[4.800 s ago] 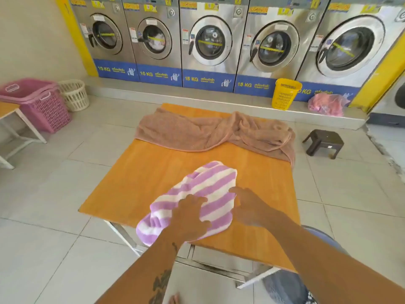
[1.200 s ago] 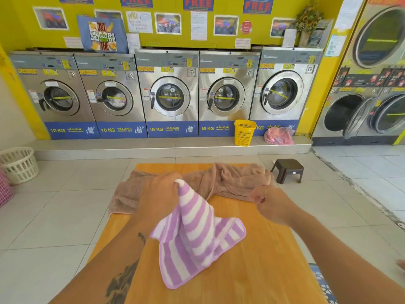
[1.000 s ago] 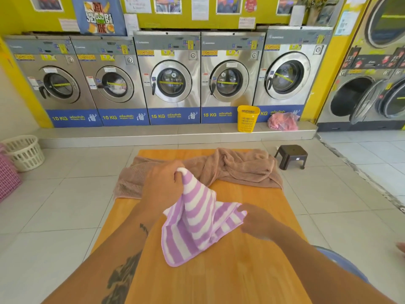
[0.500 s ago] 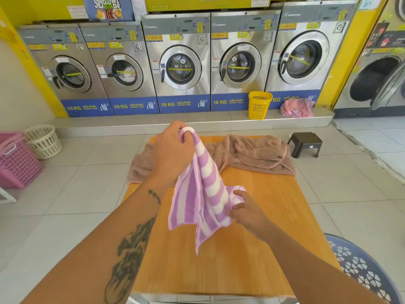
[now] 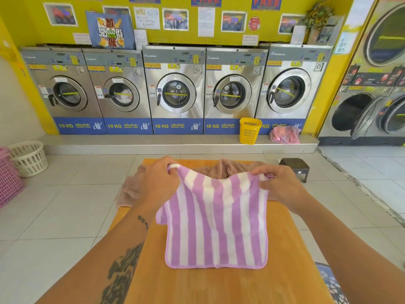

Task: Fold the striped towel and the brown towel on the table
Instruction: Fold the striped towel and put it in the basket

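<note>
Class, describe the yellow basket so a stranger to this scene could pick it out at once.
Find the row of steel washing machines along the back wall. On the ledge at their feet, before the two rightmost, stands the yellow basket. Its neighbour, a pink bundle, is soft and slumped; the basket is rigid, upright, perforated.

A coin laundry: a row of steel front-loading washing machines (image 5: 175,91), laundry baskets (image 5: 250,131) on the floor.

The purple-and-white striped towel (image 5: 215,222) hung spread between both hands, pinched at its top corners. The brown towel (image 5: 228,171) lay crumpled just beyond them.
</note>
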### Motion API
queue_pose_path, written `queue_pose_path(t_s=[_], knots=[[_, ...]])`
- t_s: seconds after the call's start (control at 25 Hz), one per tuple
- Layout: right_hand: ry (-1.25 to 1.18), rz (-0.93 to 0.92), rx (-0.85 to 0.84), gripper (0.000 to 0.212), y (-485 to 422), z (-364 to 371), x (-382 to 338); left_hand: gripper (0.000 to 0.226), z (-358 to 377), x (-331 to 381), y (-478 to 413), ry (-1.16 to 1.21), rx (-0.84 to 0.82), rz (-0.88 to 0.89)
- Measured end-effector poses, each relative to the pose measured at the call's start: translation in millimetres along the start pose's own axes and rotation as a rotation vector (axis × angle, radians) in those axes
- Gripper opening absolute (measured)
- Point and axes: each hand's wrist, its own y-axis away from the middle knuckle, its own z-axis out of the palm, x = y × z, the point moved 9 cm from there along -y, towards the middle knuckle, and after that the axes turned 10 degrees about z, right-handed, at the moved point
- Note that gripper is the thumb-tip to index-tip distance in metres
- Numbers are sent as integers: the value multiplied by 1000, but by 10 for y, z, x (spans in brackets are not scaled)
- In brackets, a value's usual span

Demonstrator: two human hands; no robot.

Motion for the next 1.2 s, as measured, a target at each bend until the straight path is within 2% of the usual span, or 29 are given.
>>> queue_pose_path(t_s=[0.12,0.2,0.28,0.36,0.52,0.6,0.68,0.8,0.92,1.0,1.08,1.2], knots=[[261,-141,204,35,49,-337,-195,15,-75,-91,-98,60,96,-1],[447,-184,291,26,-6,-492,-251,13,-69,-68,-200,19,78,36],[513,-192,333,16,-92,-601,-303,15,-28,33,-348,-85,10,91],[440,-177,388,6,-151,-747,-429,18,-40,173,-543,-130,-20,126],[246,-247,525,19,-115,-1153,-799,18,-332,580,-856,-32,139,236],[138,-301,543,24,-11,-1309,-891,21,-413,684,-872,13,187,275],[113,-336,479,25,142,-1268,-817,22,-331,644,-731,95,158,341],[351,-263,221,21,308,-779,-169,28,126,226,-125,152,-12,375],[652,-53,-94,26,540,-153,1020,29,817,-558,836,122,-274,206],[738,65,-247,27,771,200,1748,26,1178,-1000,1538,53,-440,88],[695,164,-329,24,991,492,2227,24,1306,-1291,2028,-11,-484,-3],[640,225,-389,26,1174,857,2489,20,1232,-1514,2347,-101,-493,-206]])
